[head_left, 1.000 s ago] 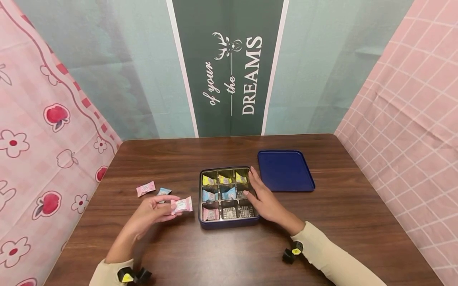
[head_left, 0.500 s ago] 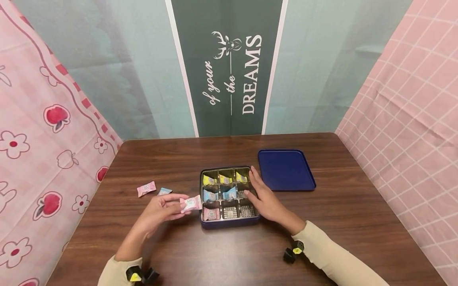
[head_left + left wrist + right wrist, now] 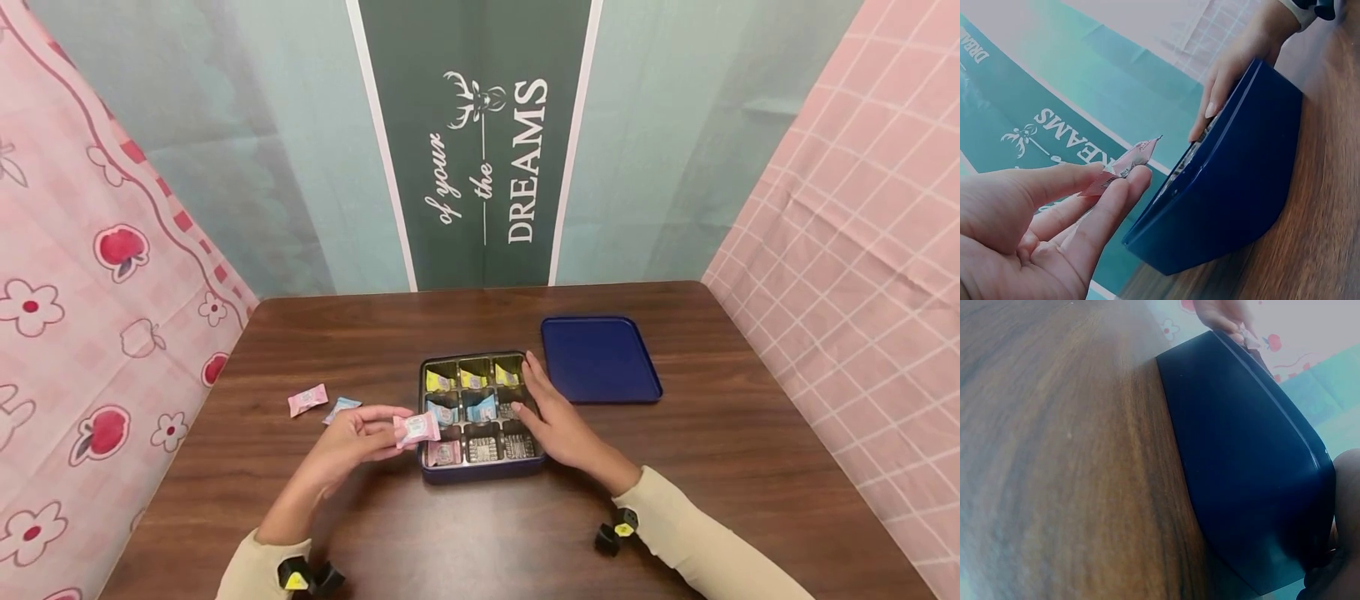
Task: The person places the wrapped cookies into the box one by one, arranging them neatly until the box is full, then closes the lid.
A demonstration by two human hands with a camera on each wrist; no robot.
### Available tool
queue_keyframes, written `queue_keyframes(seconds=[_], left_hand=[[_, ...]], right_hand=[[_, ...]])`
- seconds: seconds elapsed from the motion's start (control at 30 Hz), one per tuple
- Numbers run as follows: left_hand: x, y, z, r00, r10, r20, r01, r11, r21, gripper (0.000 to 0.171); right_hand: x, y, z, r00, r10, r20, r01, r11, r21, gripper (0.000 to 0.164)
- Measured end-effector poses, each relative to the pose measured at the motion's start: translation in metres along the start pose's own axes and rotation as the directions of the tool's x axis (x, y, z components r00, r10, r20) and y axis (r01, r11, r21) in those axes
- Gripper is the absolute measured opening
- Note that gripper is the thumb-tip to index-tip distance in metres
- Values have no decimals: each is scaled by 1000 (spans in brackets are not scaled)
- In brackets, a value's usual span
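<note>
My left hand point(image 3: 347, 448) pinches a pink wrapped candy point(image 3: 417, 429) between thumb and fingers, over the left edge of a navy tin point(image 3: 483, 474). The left wrist view shows the same candy's wrapper point(image 3: 1129, 161) at the fingertips, above the tin's rim. My right hand point(image 3: 561, 427) rests along the tin's right rim, fingers extended and thumb over a compartment. Inside the divided tray lie three yellow candies point(image 3: 474, 380) at the back, two blue candies point(image 3: 482, 408) in the middle row and a pink candy point(image 3: 444, 452) at front left.
Left of the tin, another pink candy point(image 3: 307, 400) and a blue candy point(image 3: 342, 408) lie on the brown wooden table point(image 3: 480, 542). A navy lid point(image 3: 600, 358) lies at the back right of the tin. Curtains hang behind and at both sides.
My left hand has moved right with the pink candy, from beside the tin to over its left edge. The right hand stays at the tin's right rim.
</note>
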State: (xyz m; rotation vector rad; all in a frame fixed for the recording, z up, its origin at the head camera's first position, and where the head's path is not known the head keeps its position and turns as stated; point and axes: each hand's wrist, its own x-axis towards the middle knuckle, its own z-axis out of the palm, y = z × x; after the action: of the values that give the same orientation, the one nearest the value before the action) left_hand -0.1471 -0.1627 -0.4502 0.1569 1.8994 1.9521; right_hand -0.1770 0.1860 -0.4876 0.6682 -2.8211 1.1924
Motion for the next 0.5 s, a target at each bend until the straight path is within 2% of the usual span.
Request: queue_keyframes(seconds=[0.5], left_hand=[[9, 1, 16, 998, 13, 57, -13, 1000, -9, 43]], right_hand=[[1, 2, 1, 1000, -3, -4, 3, 1000, 5, 72]])
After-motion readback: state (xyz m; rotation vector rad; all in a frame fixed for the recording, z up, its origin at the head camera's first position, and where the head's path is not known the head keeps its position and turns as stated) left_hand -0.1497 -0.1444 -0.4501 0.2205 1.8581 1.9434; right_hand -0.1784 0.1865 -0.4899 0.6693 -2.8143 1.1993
